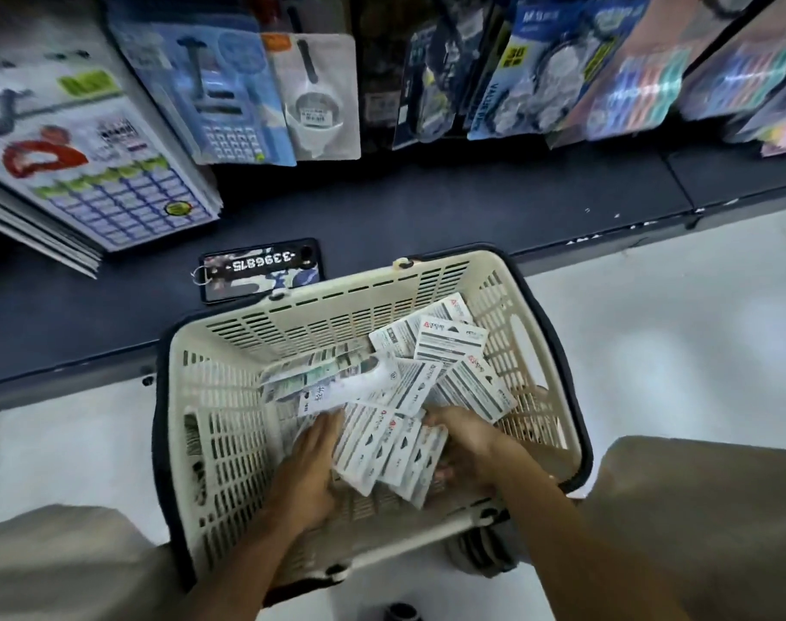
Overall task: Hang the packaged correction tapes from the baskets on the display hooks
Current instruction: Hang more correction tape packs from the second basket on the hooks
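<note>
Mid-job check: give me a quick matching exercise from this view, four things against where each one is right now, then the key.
Things:
1. basket
2. phone
3. correction tape packs
4. calculator pack

Places:
A. hanging on the display above the shelf
B. lying flat on the dark shelf ledge behind the basket
C. on the floor between the person's knees
D. loose in the basket, with the left hand and right hand on some of them

Pairs: 1-C, 2-B, 3-D, 4-A

Phone [265, 271] on dark shelf [427, 203], beside stacked calculator packs [91, 172].
</note>
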Demonstrator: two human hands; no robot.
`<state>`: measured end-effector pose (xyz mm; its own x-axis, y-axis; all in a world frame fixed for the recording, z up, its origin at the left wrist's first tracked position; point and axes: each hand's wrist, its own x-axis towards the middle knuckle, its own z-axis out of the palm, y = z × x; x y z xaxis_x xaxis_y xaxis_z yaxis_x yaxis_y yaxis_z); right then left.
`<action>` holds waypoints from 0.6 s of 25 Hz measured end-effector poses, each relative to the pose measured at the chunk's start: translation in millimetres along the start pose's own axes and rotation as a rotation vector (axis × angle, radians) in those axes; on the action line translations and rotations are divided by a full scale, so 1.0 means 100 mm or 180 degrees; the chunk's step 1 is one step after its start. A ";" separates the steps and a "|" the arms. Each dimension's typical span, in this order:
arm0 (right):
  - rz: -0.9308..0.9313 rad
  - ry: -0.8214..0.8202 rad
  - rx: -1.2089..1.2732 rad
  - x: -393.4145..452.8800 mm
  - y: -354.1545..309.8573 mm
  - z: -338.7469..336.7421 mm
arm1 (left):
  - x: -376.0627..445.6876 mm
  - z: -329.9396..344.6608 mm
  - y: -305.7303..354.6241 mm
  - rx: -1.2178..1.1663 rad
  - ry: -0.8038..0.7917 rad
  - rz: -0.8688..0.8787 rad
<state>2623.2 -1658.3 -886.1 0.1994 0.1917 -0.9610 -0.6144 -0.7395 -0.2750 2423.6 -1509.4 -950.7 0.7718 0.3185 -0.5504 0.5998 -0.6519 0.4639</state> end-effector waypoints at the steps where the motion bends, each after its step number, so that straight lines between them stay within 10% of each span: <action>1: -0.0021 -0.0366 0.0201 -0.01 -0.04 0.09 | 0.01 -0.02 -0.05 -0.0169 0.0160 0.0020; 5: -0.0420 -0.1197 0.1239 0.06 -0.35 0.43 | 0.04 -0.18 -0.17 -0.1657 0.0686 -0.0279; 11: -0.0735 -0.0209 0.0983 0.23 -0.22 0.68 | 0.04 -0.09 -0.03 -0.2124 0.1049 -0.0582; 15: -0.1762 0.0085 -0.1877 0.48 -0.17 0.65 | 0.10 0.03 -0.05 -0.2214 0.1042 -0.0783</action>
<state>2593.2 -1594.7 -929.1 0.3794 0.6198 -0.6869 0.0810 -0.7619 -0.6427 2427.9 -1505.6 -960.6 0.5586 0.6528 -0.5117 0.6714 0.0063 0.7410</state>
